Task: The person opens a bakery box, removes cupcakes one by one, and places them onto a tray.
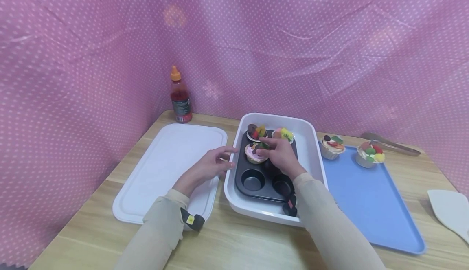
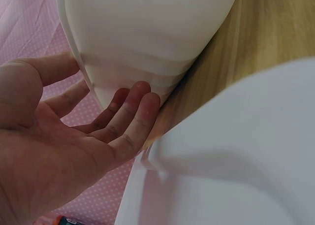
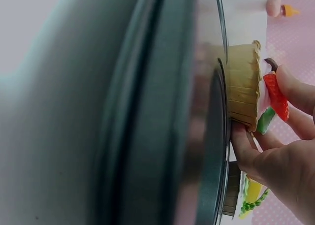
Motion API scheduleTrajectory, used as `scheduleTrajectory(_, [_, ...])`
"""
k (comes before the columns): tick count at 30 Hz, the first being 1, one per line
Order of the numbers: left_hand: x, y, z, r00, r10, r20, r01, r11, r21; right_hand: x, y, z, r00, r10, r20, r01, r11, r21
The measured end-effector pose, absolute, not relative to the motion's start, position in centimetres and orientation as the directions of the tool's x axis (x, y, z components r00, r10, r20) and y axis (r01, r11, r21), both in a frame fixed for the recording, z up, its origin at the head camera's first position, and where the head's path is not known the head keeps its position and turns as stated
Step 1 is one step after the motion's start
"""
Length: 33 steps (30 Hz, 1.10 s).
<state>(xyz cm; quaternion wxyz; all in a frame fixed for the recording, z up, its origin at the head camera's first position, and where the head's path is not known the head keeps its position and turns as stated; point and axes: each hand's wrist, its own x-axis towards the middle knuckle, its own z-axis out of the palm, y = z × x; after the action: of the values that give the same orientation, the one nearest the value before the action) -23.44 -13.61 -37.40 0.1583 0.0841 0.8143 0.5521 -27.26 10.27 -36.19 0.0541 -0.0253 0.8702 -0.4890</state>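
Observation:
My right hand [image 1: 283,158] grips a cupcake [image 1: 251,153] with pink-white icing, at the middle left of a dark muffin tin [image 1: 266,192]. In the right wrist view its thumb lies by the strawberry topping [image 3: 276,96] and fingers reach the side of the gold case [image 3: 242,87]. Its base is hidden by the tin's edge. The tin sits in a white tub [image 1: 319,168], with two more cupcakes in its far row, a chocolate-topped one [image 1: 252,130] and a kiwi-topped one [image 1: 287,135]. My left hand [image 1: 206,168], its fingers loosely bent, touches the tub's left rim.
Left of the tub lies a white board [image 1: 165,164]; behind it stands a red sauce bottle [image 1: 181,103]. A blue tray [image 1: 366,205] at right bears two cupcakes [image 1: 331,150]. Tongs [image 1: 392,144] lie behind it, and a white spatula [image 1: 448,209] lies far right.

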Motion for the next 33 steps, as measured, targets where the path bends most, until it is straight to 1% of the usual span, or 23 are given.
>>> scheduleTrajectory(7, [-23.34, -13.7, -37.4, -0.94, 0.302, -0.159, -0.037, 0.373, 0.927, -27.07, 10.47, -36.01, -0.992, -0.079, -0.096, 0.049, 0.46, -0.887])
scheduleTrajectory(18, [-23.34, -13.67, -37.49, -0.938, 0.31, -0.154, -0.035, 0.356, 0.934, -27.06, 10.42, -36.02, -0.995, -0.076, -0.063, 0.021, 0.459, -0.888])
scheduleTrajectory(28, [-23.49, -13.65, -37.63, -0.94, 0.303, -0.158, -0.039, 0.363, 0.931, -26.83, 10.56, -35.66, -0.998, -0.046, -0.044, 0.019, 0.446, -0.895])
scheduleTrajectory(33, [-23.53, -13.65, -37.75, -0.94, 0.305, -0.151, -0.03, 0.368, 0.929, -26.68, 10.83, -35.38, -0.999, -0.036, -0.005, -0.011, 0.444, -0.896])
